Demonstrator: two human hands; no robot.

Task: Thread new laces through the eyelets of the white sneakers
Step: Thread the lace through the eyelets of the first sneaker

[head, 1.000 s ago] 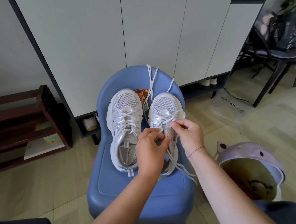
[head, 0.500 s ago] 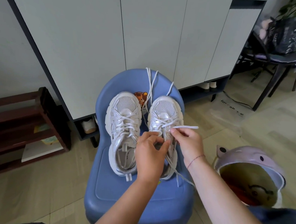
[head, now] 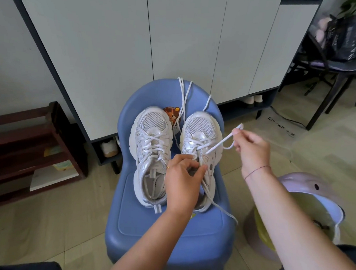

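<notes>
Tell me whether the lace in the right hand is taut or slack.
Taut: the lace runs in a straight line from the right sneaker up to the right hand, which pinches it.

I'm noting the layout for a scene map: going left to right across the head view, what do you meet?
Wooden rack → left sneaker → right sneaker → right hand pinching the lace → purple bin.
</notes>
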